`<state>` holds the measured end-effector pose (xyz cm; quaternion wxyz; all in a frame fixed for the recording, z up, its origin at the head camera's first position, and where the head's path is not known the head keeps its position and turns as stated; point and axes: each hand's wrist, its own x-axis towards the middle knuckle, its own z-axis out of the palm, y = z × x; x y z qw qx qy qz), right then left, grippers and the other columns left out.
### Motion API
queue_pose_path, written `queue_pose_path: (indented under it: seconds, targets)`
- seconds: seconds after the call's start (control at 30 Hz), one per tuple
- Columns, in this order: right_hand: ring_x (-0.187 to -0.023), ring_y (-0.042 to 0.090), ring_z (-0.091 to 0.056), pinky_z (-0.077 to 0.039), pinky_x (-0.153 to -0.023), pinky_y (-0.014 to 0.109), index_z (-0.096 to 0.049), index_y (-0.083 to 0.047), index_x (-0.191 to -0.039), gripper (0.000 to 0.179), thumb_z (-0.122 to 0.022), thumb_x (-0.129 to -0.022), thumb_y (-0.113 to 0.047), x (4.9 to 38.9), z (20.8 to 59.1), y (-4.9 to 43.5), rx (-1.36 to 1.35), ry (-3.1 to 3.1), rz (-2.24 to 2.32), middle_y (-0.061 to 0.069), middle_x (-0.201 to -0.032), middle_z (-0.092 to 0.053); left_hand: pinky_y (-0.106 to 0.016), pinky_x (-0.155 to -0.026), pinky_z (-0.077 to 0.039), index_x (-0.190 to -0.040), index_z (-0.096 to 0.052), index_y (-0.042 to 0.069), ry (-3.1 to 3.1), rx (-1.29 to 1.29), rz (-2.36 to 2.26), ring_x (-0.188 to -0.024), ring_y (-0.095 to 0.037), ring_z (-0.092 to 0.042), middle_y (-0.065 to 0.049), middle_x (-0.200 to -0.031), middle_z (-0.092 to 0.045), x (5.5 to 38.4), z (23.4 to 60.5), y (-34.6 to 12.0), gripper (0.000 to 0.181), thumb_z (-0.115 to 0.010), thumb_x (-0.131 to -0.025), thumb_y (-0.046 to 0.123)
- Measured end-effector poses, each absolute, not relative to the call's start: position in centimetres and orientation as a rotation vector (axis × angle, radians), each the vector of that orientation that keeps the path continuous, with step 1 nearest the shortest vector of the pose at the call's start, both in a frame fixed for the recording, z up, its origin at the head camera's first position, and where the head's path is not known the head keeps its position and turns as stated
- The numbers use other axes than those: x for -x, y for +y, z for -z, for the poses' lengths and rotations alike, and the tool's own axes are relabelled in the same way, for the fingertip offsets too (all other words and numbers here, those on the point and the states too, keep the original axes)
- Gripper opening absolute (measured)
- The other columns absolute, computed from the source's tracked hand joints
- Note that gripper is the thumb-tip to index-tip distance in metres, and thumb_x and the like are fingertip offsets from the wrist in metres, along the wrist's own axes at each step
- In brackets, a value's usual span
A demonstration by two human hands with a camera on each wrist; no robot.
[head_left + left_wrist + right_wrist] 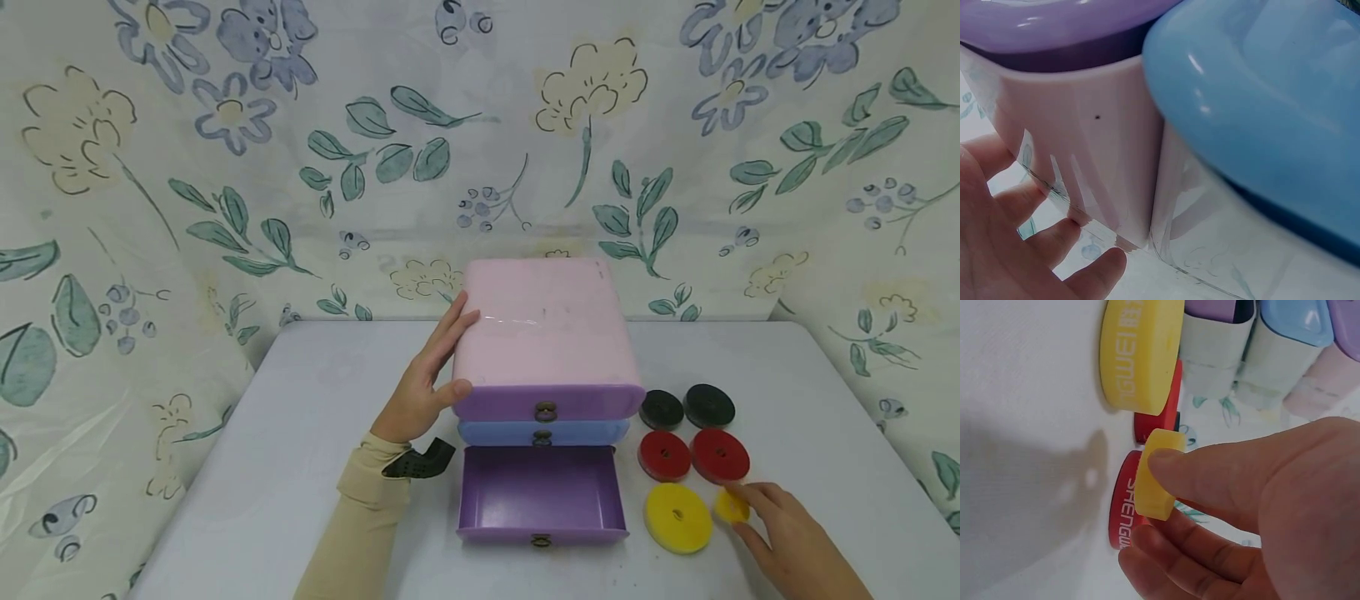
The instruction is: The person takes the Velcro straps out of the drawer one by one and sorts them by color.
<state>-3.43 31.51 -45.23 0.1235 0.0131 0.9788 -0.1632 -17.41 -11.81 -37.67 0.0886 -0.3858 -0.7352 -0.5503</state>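
Note:
A small drawer cabinet with a pink top (pixel 543 325) stands mid-table. Its lowest purple drawer (pixel 542 492) is pulled out and bare inside; the blue drawer (pixel 502 432) and the upper purple drawer (pixel 495 404) are closed or nearly so. My left hand (pixel 420 387) rests against the cabinet's left side, fingers spread. To the right, my right hand (pixel 795 533) pinches a small yellow disc (pixel 1159 478) between thumb and fingers. Beside it lies a large yellow disc (pixel 678 529) with a hole in its middle.
Behind the yellow discs lie two red discs (pixel 720 456) and two black discs (pixel 710 406), in rows right of the cabinet. A white table (pixel 315 417) carries everything. Floral cloth (pixel 450 125) hangs at the back and sides.

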Motion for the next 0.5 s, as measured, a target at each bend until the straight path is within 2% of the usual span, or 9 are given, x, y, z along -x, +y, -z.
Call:
queue_pose_path:
  seconds: [0.5]
  targets:
    - [-0.096,0.035,-0.057,-0.055,-0.085,0.055,-0.06,0.008,-0.127,0.056,-0.083,-0.082,-0.014,3.73,46.18,31.61,-0.033,2.804,0.436,0.025,-0.113,-0.059,-0.042,-0.122,-0.02,-0.158,-0.033,0.008,-2.192,1.145,1.629,-0.154,-0.024,-0.008,-0.002,-0.169,-0.007,17.36,37.58,-11.84,0.091,-0.052,-0.093,0.07]
